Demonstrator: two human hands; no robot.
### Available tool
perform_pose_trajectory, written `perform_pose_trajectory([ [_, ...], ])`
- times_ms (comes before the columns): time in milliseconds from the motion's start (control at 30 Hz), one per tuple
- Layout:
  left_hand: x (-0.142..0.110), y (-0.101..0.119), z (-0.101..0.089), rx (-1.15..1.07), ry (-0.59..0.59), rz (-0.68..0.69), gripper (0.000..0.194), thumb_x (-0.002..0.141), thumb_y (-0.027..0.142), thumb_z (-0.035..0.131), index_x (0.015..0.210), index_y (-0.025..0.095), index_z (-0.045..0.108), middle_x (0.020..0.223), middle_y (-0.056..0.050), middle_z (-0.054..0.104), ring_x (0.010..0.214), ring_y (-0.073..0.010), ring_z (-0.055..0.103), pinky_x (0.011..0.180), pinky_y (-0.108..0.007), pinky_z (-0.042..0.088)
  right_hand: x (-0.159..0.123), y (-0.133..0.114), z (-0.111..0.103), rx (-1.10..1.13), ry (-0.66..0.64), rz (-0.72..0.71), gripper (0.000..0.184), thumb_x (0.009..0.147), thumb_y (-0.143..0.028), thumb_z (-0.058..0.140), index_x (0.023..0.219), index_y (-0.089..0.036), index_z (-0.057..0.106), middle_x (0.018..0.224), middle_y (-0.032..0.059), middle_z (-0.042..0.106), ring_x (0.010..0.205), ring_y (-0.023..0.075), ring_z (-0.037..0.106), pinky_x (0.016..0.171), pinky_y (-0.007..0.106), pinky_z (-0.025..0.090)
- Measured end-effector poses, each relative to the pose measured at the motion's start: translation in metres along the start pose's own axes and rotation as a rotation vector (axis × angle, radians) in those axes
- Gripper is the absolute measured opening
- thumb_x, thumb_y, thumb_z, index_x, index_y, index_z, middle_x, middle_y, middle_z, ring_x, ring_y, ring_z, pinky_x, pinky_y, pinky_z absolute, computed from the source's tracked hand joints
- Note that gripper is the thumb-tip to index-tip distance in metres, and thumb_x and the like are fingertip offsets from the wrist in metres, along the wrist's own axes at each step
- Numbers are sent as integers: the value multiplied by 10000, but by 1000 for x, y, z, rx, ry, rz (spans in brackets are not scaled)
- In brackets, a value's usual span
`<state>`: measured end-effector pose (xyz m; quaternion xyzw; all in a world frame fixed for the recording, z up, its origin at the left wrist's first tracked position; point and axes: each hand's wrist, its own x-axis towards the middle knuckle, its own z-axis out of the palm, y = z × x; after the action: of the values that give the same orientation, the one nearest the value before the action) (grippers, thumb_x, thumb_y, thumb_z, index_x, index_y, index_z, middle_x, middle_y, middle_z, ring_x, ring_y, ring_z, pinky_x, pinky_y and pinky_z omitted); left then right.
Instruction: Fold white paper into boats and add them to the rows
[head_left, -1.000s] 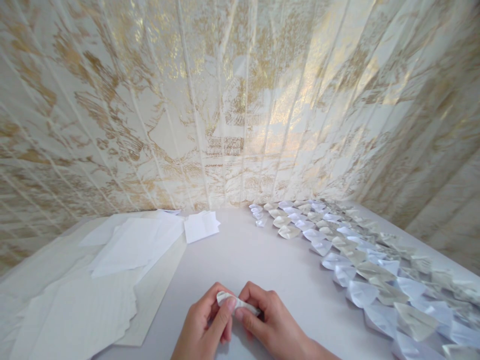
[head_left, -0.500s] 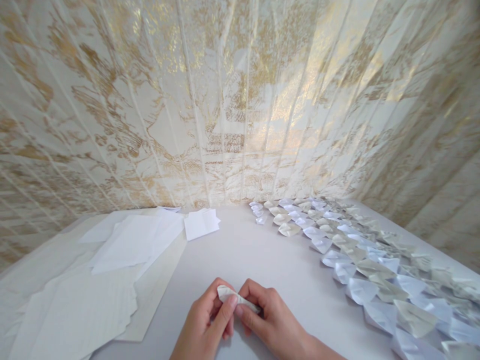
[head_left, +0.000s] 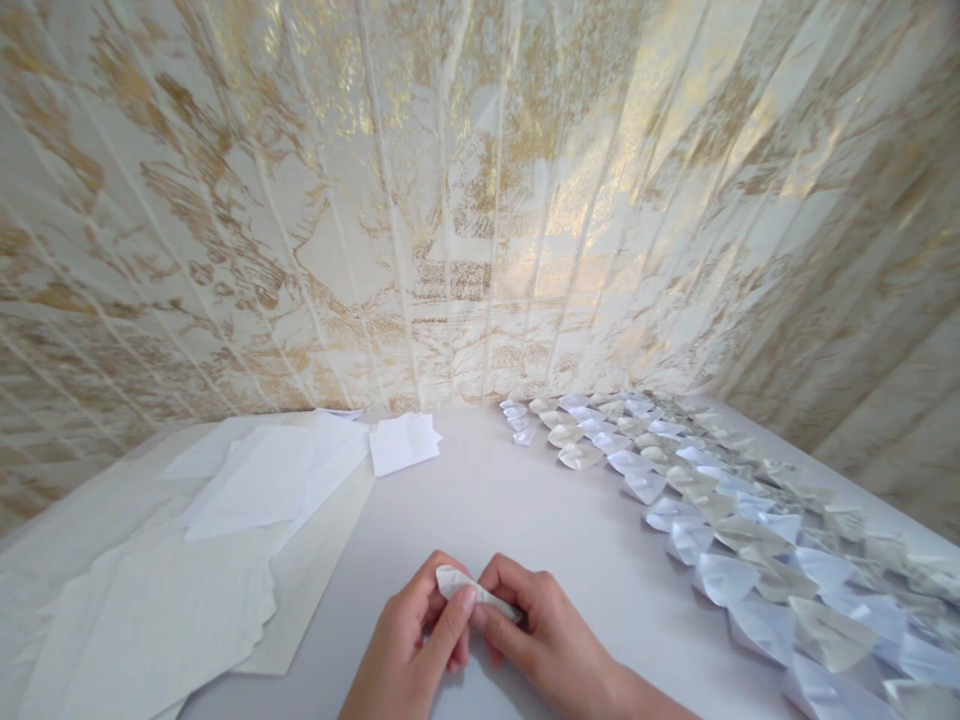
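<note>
A small folded piece of off-white paper is pinched between my two hands, close to the table's near edge. My left hand grips its left part with the thumb on top and the fingers curled behind. On the other end, my right hand has its thumb and forefinger closed round the paper, hiding part of it. Both thumbs nearly meet at the middle of the folded piece.
Overlapping rows of folded white and greyish paper pieces cover the table's right side. Stacked off-white sheets and white sheets lie at left. Small white paper squares sit at the back. A gold-patterned curtain hangs behind the table.
The view has shifted very slightly. Both hands keep their hold on the folded paper, in almost the same pose.
</note>
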<state>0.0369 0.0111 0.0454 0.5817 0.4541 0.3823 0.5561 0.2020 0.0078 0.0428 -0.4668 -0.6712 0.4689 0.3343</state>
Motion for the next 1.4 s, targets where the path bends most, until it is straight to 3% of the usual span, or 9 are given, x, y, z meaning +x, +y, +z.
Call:
perform_pose_trajectory([
  [200, -1, -2, -3, 32, 76, 31, 494, 880, 667, 494, 652, 230, 526, 489, 78, 465, 500, -130, 458, 563, -236, 375, -2, 0, 0, -54, 37, -9, 284, 952, -421, 496, 765, -208, 522, 513, -77, 488, 472, 101, 382, 490, 208, 295],
  [400, -1, -9, -6, 42, 104, 25, 589, 884, 715, 421, 566, 229, 521, 470, 50, 493, 489, -141, 479, 556, -250, 390, -4, 0, 1, 0, 28, -5, 422, 987, -542, 410, 722, -220, 476, 496, -72, 464, 465, 106, 388, 507, 219, 308],
  [667, -4, 0, -2, -20, 213, -2, 560, 870, 713, 460, 840, 190, 659, 462, 73, 492, 492, -145, 480, 562, -255, 394, -2, -1, 1, 136, 117, -4, 511, 947, -658, 428, 724, -204, 499, 584, -56, 441, 563, 124, 383, 555, 239, 305],
  [967, 4, -14, -8, -12, 92, 30, 557, 918, 630, 476, 1136, 146, 641, 590, 52, 568, 514, -127, 523, 558, -254, 422, -1, 5, -1, 228, 222, -7, 429, 982, -586, 446, 875, -196, 589, 650, -61, 406, 622, 135, 376, 596, 251, 316],
  [1133, 4, -11, -7, -51, 87, 37, 555, 913, 617, 501, 1191, 152, 618, 671, 35, 588, 555, -130, 523, 585, -266, 428, 1, 5, -3, 251, 266, -17, 375, 958, -561, 515, 872, -200, 567, 689, -58, 432, 627, 132, 370, 598, 252, 320],
  [1400, 2, -8, -7, -48, 108, -19, 504, 878, 601, 530, 1113, 170, 645, 660, 23, 611, 589, -154, 529, 612, -270, 427, 0, 5, 0, 224, 244, -24, 340, 939, -523, 544, 924, -184, 565, 691, -55, 457, 632, 135, 379, 599, 260, 301],
])
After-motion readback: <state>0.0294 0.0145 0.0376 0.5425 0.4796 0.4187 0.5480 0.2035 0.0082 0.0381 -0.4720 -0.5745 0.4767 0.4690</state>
